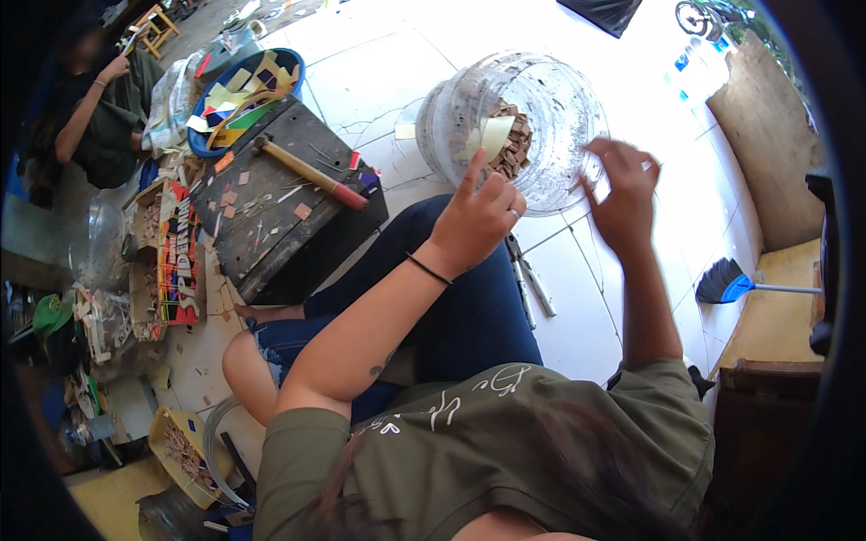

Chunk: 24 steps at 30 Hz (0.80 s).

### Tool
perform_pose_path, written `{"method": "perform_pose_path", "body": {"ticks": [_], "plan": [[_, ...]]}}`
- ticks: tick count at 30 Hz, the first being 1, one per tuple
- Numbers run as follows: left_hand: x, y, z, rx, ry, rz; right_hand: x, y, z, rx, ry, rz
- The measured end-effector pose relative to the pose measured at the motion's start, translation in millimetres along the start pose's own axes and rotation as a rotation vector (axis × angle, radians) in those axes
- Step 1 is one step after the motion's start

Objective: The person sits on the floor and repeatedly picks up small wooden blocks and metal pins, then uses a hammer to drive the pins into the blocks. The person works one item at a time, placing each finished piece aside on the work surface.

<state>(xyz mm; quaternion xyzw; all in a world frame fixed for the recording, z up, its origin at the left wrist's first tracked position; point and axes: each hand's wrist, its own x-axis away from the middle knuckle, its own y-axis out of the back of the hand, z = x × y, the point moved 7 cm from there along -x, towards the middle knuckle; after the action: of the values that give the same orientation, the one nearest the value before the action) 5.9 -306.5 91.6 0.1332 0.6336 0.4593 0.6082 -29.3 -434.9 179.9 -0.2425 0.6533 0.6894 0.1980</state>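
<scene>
My left hand (481, 206) is in front of a large clear plastic jar (564, 86), index finger stretched out and the other fingers curled. A pale cream piece (496, 135) of sheet material shows at that fingertip and seems to be pinched there, though my thumb is hidden. Inside the jar lies a pile of small brown squares (515, 155). Beside the jar's right rim, my right hand (622, 185) has its fingers apart and nothing visible in them; it is slightly blurred.
Left of my knees, a dark wooden block (262, 203) bears a hammer (311, 171) and scraps. Behind it stands a blue basin (196, 140) of coloured offcuts. A person (104, 117) sits at far left. Metal pliers-like handles (532, 284) lie near my leg; a broom (726, 281) is right.
</scene>
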Motion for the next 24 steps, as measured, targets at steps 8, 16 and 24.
{"method": "perform_pose_path", "body": {"ticks": [8, 16, 24], "plan": [[-2.8, -1.5, -8.6, -0.030, 0.015, 0.038, -27.0, -232.8, -20.4, 0.503, 0.511, 1.345], [1.0, -6.8, -9.9, 0.008, 0.028, 0.071, -67.6, -359.1, -118.1, 0.372, 0.194, 0.989], [4.3, -10.7, -16.0, -0.028, -0.021, 0.102, -51.0, -372.1, -127.7, 0.263, 0.116, 1.062]]}}
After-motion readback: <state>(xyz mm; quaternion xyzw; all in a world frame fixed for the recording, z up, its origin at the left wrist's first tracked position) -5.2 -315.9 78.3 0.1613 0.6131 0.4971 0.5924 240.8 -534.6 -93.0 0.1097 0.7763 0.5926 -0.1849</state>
